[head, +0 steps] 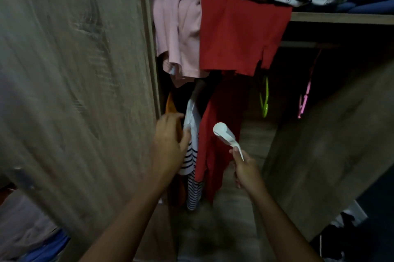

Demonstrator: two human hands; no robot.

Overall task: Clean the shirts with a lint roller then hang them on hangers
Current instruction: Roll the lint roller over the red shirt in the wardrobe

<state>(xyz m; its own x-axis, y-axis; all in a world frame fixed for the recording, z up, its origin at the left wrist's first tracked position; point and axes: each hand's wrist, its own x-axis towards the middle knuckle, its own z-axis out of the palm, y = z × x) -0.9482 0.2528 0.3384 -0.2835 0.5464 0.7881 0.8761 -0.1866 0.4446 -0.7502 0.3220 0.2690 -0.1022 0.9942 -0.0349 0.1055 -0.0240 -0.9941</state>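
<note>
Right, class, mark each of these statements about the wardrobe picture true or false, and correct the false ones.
1. The right hand holds a white lint roller. True.
2. The left hand grips the green hanger. False: it holds the striped shirt; the green hanger hangs bare and untouched.
3. A pink hanger hangs to the right of the green one. True.
4. The red garment at the top lies folded on the wardrobe floor. False: it hangs down from the edge of the upper shelf, beside a pink top.
</note>
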